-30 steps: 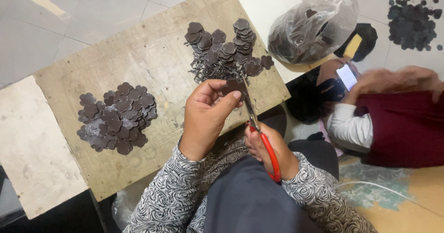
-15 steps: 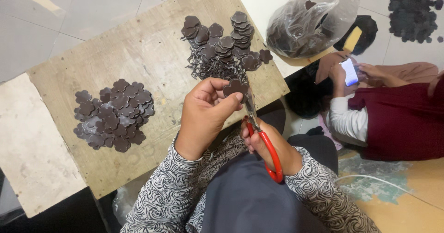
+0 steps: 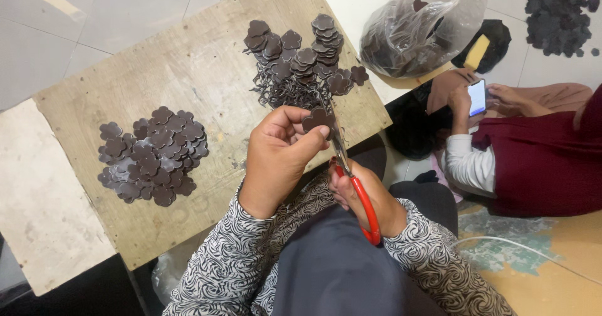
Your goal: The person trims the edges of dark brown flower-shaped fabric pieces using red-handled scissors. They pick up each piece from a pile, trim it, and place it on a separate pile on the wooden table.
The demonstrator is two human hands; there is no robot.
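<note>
Bare board (image 3: pixel 207 71) between left pile (image 3: pixel 150 156) and far stacks (image 3: pixel 295 56); right side probably blocked by seated person (image 3: pixel 533 159).

left hand (image 3: pixel 276 159) | flower piece (image 3: pixel 316 119) turned slightly | scissors (image 3: pixel 351 178) cutting further along edge

One head-worn camera looks steeply down — close over the person's lap and the wooden board (image 3: pixel 188 71), tiled floor at the edges; no second view.

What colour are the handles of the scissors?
Red. The scissors sit in the right hand, and the head view shows the handles clearly.
</note>
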